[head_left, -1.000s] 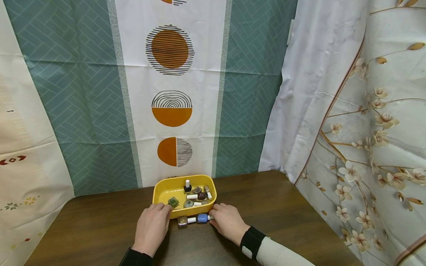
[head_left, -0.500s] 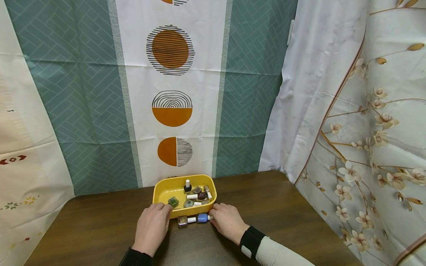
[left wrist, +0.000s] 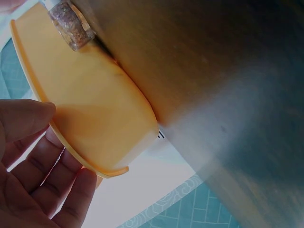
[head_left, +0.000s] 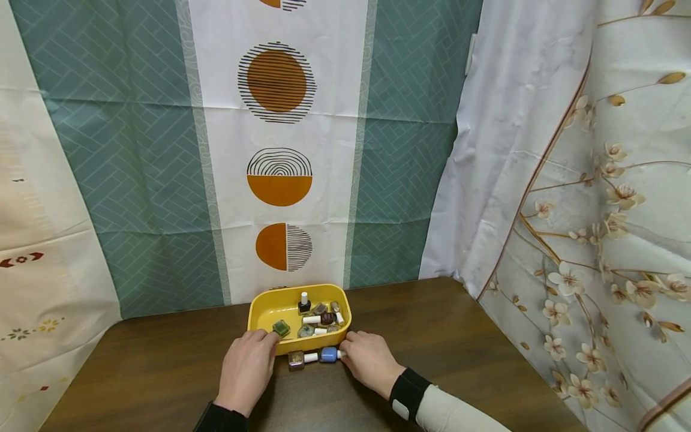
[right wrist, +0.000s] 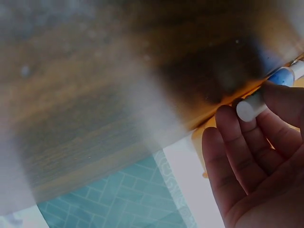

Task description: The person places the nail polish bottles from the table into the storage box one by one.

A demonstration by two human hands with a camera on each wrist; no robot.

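Note:
A yellow plastic tub (head_left: 259, 312) stands on the table, its front wall (left wrist: 95, 95) facing the person. The left hand (head_left: 248, 366) pinches its front left rim, thumb outside and fingers on the inner side. Along the tub's front lie two nail polish bottles end to end: a glittery brown one (head_left: 296, 360) and a blue one (head_left: 328, 354), each with a white cap. The right hand (head_left: 369, 360) pinches the blue bottle's white cap (right wrist: 247, 110) between thumb and fingers. Inside the tub are a green stone (head_left: 281, 327), a black bottle (head_left: 305, 307) standing upright and a dark red bottle (head_left: 327, 318) on its side.
More stones and white-capped bottles crowd the tub's right half. The brown wooden table (head_left: 432, 336) reaches to a patterned fabric (head_left: 399, 180) hanging behind it. A floral curtain (head_left: 594, 252) hangs at the right, and a pale cloth (head_left: 48, 252) at the left.

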